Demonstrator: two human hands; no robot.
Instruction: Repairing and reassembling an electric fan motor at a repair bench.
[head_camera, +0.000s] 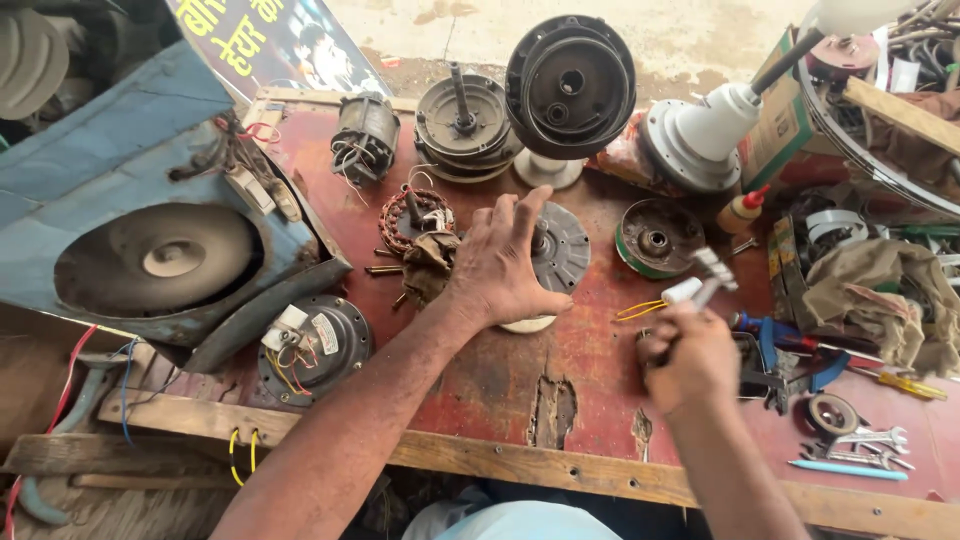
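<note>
Your left hand (503, 262) is resting spread on the round motor plate (556, 252); your right hand (688, 355), at 4 o'clock from it, is gripping a blurred white tool (700, 285). The plate could be slipping if your palm is lifting.

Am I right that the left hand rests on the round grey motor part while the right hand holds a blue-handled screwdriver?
Not quite: the head view shows the right hand holding a white tool, blurred. The left hand does rest on the round grey motor part.
</note>
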